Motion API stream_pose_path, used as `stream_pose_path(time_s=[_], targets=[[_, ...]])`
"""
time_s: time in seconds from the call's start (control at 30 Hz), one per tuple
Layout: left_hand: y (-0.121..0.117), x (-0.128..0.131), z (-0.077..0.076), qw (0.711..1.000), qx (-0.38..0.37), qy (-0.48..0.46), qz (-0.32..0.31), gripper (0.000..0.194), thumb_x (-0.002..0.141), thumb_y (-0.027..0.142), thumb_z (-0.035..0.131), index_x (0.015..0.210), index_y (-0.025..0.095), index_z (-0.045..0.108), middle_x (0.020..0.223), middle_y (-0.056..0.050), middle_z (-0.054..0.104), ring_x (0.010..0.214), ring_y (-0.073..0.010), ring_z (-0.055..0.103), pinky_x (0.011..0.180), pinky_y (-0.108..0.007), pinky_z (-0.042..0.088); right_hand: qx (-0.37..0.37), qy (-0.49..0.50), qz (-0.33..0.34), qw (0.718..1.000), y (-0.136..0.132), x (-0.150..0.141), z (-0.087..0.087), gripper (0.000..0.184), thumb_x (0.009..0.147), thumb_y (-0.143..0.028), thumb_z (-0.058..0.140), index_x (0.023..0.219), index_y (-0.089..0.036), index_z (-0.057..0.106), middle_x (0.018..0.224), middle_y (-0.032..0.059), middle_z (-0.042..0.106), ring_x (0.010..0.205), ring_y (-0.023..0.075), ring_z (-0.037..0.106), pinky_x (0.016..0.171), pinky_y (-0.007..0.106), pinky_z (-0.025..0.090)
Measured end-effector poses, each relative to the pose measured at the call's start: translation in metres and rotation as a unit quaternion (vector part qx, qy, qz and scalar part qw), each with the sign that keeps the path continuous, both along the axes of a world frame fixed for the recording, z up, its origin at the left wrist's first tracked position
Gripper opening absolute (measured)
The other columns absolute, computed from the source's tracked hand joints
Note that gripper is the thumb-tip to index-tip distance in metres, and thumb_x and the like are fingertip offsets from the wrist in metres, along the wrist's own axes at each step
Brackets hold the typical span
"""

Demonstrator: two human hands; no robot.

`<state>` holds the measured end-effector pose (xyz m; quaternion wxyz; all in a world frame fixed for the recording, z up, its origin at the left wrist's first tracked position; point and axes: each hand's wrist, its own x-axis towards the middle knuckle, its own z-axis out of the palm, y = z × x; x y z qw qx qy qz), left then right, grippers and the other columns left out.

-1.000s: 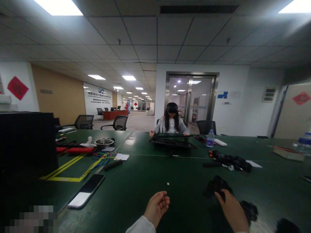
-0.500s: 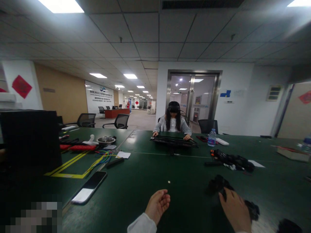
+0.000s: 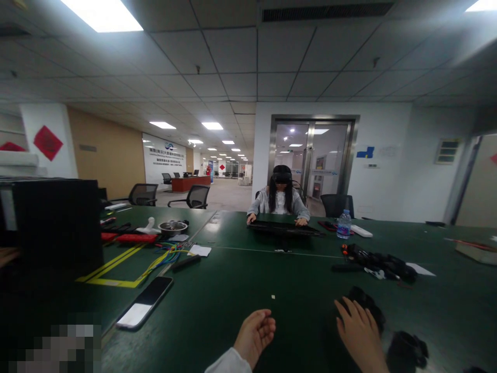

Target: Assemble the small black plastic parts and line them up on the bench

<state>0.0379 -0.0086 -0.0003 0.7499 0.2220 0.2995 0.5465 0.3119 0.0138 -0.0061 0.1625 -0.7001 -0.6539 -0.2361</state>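
My left hand [image 3: 255,334] is above the green table [image 3: 303,326] with its fingers curled in and the thumb against them. Whether anything small is inside it I cannot make out. Just beyond it lies a tiny pale piece [image 3: 273,297]. My right hand [image 3: 360,331] is open, fingers stretched forward and slightly apart, holding nothing visible. Partly behind its fingers sits a dark bunched object [image 3: 375,311], whose kind does not show. Another black lumpy object [image 3: 406,349] lies to the right of this hand.
A phone [image 3: 145,303] lies at left, near coloured cables [image 3: 171,256] and a metal bowl [image 3: 173,228]. Opposite, a person [image 3: 282,202] wearing a headset holds a flat black object [image 3: 285,228]. A water bottle [image 3: 344,224] and a black cluster [image 3: 378,260] are at right.
My right hand has shifted left, with its fingers more stretched out, off the black objects it lay over. My left hand keeps its curled pose. The view has shifted slightly.
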Motion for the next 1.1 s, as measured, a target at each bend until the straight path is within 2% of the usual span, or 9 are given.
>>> stream_pose_path(time_s=[0.2,0.43,0.6,0.73,0.8,0.87,0.93,1.03,1.1], targets=[[0.001,0.000,-0.002,1.000,0.004,-0.005,-0.005,0.015,0.074,0.022,0.056,0.082,0.009,0.057,0.068,-0.008,0.064,0.060,-0.0135,0.060,0.058,-0.023,0.044,-0.007,-0.020,-0.023,1.000,0.002,0.003,0.001,0.038,0.071,-0.023,0.040,0.106,-0.018,0.054,0.101,0.0106,0.061,0.102,0.0260,0.050,0.097,0.043,0.020],[0.000,0.000,0.000,1.000,-0.001,0.002,0.004,0.016,0.071,0.022,0.059,0.081,0.009,0.057,0.066,-0.008,0.064,0.060,-0.0143,0.061,0.059,-0.024,0.043,-0.004,-0.008,-0.010,1.000,-0.002,0.004,-0.002,0.036,0.071,-0.017,0.037,0.100,-0.025,0.057,0.099,0.0070,0.063,0.106,0.0270,0.046,0.097,0.054,0.006],[-0.001,0.001,0.002,1.000,-0.007,0.001,0.012,0.019,0.069,0.023,0.062,0.081,0.010,0.057,0.064,-0.007,0.063,0.059,-0.0148,0.061,0.060,-0.025,0.043,0.001,0.007,0.002,1.000,-0.002,0.002,0.002,0.029,0.071,-0.019,0.038,0.090,-0.024,0.059,0.091,0.0062,0.065,0.101,0.0254,0.048,0.098,0.053,0.001],[-0.001,0.001,0.003,1.000,0.001,0.003,0.003,0.017,0.070,0.023,0.060,0.079,0.009,0.057,0.066,-0.007,0.063,0.059,-0.0135,0.060,0.058,-0.023,0.043,-0.005,0.043,0.053,0.998,-0.005,-0.008,0.018,0.023,0.073,-0.023,0.039,0.081,-0.025,0.060,0.082,0.0035,0.066,0.097,0.0228,0.051,0.100,0.049,0.002],[0.001,0.001,0.000,1.000,0.012,0.014,0.000,0.017,0.070,0.023,0.060,0.080,0.010,0.057,0.067,-0.007,0.062,0.059,-0.0126,0.059,0.057,-0.022,0.043,-0.011,0.101,0.107,0.989,-0.010,-0.021,0.026,0.022,0.073,-0.026,0.040,0.081,-0.024,0.061,0.085,0.0036,0.066,0.099,0.0227,0.050,0.100,0.048,0.009],[0.003,0.002,-0.004,0.999,0.033,0.042,0.000,0.020,0.068,0.022,0.061,0.084,0.011,0.056,0.072,-0.006,0.060,0.062,-0.0126,0.058,0.056,-0.022,0.043,-0.022,0.196,0.156,0.968,-0.016,-0.040,0.032,0.023,0.073,-0.029,0.042,0.084,-0.023,0.061,0.091,0.0047,0.065,0.101,0.0234,0.049,0.096,0.045,0.023],[0.004,0.004,-0.009,0.994,0.072,0.085,0.004,0.032,0.063,0.018,0.065,0.093,0.015,0.054,0.084,-0.006,0.057,0.068,-0.0140,0.058,0.055,-0.022,0.043,-0.044,0.301,0.199,0.932,-0.023,-0.064,0.034,0.024,0.074,-0.032,0.043,0.084,-0.022,0.062,0.096,0.0070,0.063,0.100,0.0229,0.051,0.088,0.038,0.037],[0.001,0.007,-0.012,0.976,0.161,0.150,0.001,0.059,0.054,0.010,0.069,0.108,0.024,0.048,0.109,-0.008,0.047,0.075,-0.0152,0.056,0.057,-0.023,0.043,-0.092,0.433,0.261,0.858,-0.032,-0.098,0.029,0.022,0.071,-0.034,0.048,0.081,-0.022,0.063,0.094,0.0053,0.064,0.092,0.0209,0.056,0.082,0.032,0.043],[-0.002,0.008,-0.010,0.958,0.211,0.193,-0.003,0.060,0.054,0.006,0.068,0.108,0.024,0.050,0.112,-0.008,0.046,0.071,-0.0131,0.055,0.060,-0.023,0.042,-0.130,0.490,0.284,0.814,-0.034,-0.112,0.024,0.020,0.068,-0.035,0.052,0.079,-0.021,0.062,0.089,0.0042,0.065,0.087,0.0210,0.058,0.078,0.031,0.045]])
